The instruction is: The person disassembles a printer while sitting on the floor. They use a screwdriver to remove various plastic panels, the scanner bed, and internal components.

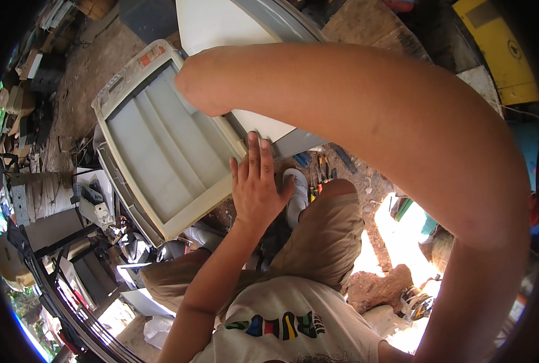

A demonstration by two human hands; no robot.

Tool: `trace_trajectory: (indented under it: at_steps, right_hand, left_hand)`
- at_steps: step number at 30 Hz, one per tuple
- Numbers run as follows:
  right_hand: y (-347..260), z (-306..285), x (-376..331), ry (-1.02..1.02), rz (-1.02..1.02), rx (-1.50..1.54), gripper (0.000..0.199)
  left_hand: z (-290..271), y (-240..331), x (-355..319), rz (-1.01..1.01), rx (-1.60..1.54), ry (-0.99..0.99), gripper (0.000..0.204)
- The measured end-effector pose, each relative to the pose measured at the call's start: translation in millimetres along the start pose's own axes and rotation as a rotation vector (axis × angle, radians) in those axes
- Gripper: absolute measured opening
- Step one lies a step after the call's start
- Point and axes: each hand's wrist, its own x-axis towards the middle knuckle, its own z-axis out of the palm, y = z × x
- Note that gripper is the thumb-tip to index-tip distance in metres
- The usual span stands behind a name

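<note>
Left hand [254,187] lies flat, fingers spread, on the corner of a cream panel [160,145]; right hand is hidden behind its forearm, grip unknowable. Panel not yet lifted free.

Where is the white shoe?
In the head view, the white shoe sits near the middle on the dirt ground, just right of the left hand, beside the tan-trousered knee.
</note>
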Motion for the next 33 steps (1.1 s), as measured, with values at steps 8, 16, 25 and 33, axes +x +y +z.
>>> trace_trajectory:
  at_steps: [8, 16, 25, 33]
  right_hand:
    - [-9.4, 4.1, -6.9, 0.016, -0.017, 0.0, 0.022]
    - [-14.0, 10.7, 3.2, 0.118, -0.07, -0.031, 0.017]
    - [-17.3, 8.0, 20.6, 0.161, -0.221, -0.123, 0.02]
    - [-11.9, 0.8, 51.4, -0.151, -0.06, -0.109, 0.036]
  left_hand:
    - [-57.2, -56.5, 2.5, -0.018, 0.095, -0.089, 0.1]
    - [-74.2, -71.9, -9.6, -0.044, 0.228, -0.192, 0.089]
    - [-77.4, -75.0, -13.6, -0.06, 0.168, -0.132, 0.082]
    - [-127.4, -122.9, -54.4, -0.188, 0.171, -0.099, 0.088]
